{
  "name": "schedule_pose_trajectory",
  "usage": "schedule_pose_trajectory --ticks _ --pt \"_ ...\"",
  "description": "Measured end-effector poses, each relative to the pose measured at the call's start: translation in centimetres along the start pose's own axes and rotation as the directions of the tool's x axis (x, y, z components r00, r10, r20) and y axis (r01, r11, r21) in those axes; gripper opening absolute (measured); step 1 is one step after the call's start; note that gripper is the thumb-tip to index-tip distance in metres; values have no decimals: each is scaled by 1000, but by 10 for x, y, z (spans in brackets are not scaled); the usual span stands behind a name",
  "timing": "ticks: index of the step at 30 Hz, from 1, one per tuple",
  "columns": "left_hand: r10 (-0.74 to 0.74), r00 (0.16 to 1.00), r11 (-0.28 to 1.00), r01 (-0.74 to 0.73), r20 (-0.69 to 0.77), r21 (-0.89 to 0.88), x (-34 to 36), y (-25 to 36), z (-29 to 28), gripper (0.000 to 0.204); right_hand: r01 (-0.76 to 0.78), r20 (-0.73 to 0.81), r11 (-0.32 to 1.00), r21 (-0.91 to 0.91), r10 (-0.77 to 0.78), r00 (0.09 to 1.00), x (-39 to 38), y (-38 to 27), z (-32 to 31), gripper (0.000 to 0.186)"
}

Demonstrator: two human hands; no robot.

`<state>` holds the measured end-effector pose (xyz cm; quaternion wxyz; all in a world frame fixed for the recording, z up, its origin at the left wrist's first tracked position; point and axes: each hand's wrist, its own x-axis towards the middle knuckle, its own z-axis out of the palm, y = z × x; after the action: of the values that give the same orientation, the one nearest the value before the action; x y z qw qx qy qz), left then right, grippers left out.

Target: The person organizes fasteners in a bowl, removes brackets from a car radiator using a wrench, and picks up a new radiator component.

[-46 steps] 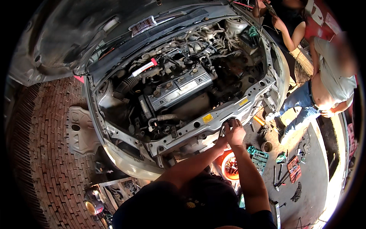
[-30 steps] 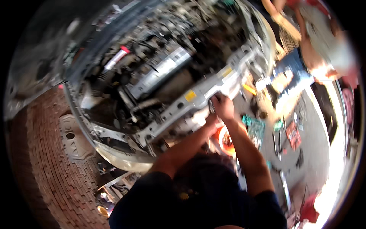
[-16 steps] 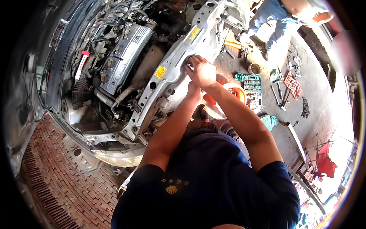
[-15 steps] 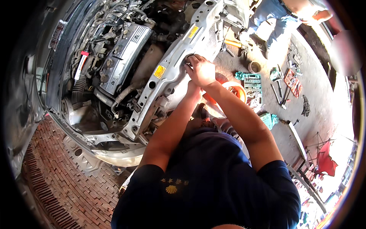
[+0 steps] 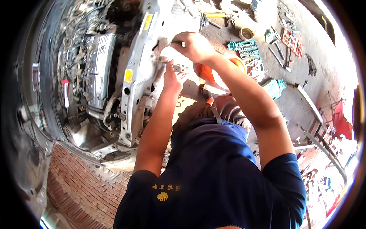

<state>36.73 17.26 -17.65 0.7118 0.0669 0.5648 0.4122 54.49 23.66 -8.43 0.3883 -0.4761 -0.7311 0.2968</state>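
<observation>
At the front of an open engine bay, my left hand [image 5: 173, 81] is closed around a small grey metal part [image 5: 180, 68], its thumb raised toward the silver front crossmember [image 5: 139, 72]. Just above and to the right, my right hand [image 5: 195, 46] has its fingers curled in a pinch beside the crossmember. Whatever lies between those fingertips is hidden and washed out by glare. Both hands are a little apart. Left of the crossmember is the engine, with a silver cover [image 5: 102, 70].
An orange bucket [image 5: 206, 72] stands on the floor just beyond my right forearm. Further right lie a green socket set [image 5: 248, 49], a red tool tray [image 5: 292, 42] and several loose tools. A yellow-handled hammer [image 5: 215, 15] lies farther off. Brick paving [image 5: 84, 183] shows at lower left.
My hands were together on the crossmember; now they have come off it toward me and separated, and the metal part shows in my left hand. The view has turned and shifted.
</observation>
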Motion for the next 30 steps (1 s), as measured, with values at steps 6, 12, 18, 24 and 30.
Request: schedule_pose_trajectory --ticks 6,12,18,24,30 --pt "9 1000 999 -9 1 33 -13 -8 -5 59 -589 -187 746 311 656 731 -179 132 -36 33" --pt "-90 961 969 146 -262 200 -5 -104 -48 49 -828 -214 428 362 903 373 -375 171 -2 34" --pt "-3 989 965 43 -150 259 142 -160 -61 34 -906 -3 165 391 984 178 -476 169 37 34" --pt "85 959 943 11 -271 333 221 -144 -65 60 -879 222 8 478 967 129 -519 172 66 34" --pt "134 917 906 40 -375 422 205 -140 -37 64 -901 323 -16 434 936 140 -520 181 54 34"
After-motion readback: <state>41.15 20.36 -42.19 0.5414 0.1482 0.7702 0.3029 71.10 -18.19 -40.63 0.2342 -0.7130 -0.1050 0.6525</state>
